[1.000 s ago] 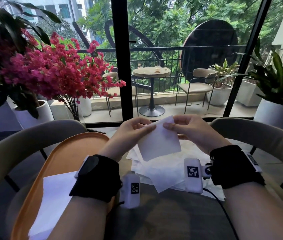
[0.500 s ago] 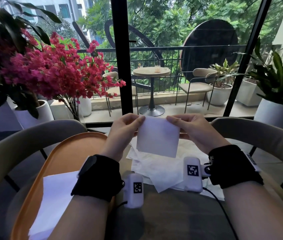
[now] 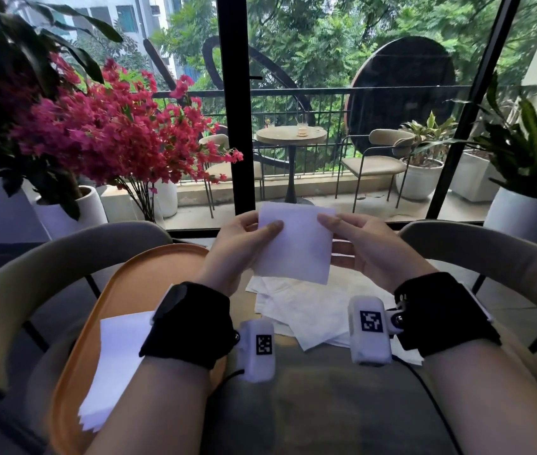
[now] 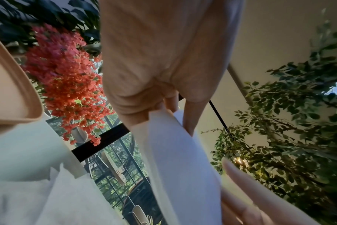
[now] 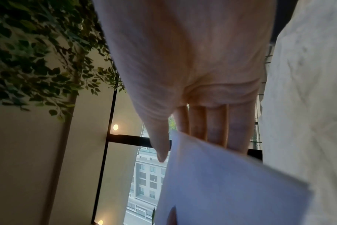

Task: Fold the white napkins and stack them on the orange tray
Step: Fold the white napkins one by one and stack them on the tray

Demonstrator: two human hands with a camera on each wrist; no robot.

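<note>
You hold a folded white napkin [image 3: 295, 244] up in the air between both hands, above the table and in front of the window. Your left hand [image 3: 241, 247] grips its left edge: the thumb lies across the near face of the napkin and the fingers curl behind it, as the left wrist view confirms with the paper pinched between thumb and fingers [image 4: 188, 115]. Your right hand [image 3: 364, 247] holds the right edge, thumb on the near face at the upper corner; in the right wrist view the fingers [image 5: 217, 126] run fairly straight behind the sheet with the thumb pressing from the front.

Below the held napkin, a loose pile of unfolded napkins [image 3: 303, 310] lies crumpled on the table, near the middle and reaching to the right under your right wrist. The orange tray [image 3: 149, 277] sits to the left of that pile, and a stack of folded napkins [image 3: 113, 366] rests on its near part, partly hidden by your left forearm. Red flowers [image 3: 113, 133] stand at the far left in a white pot.
</note>
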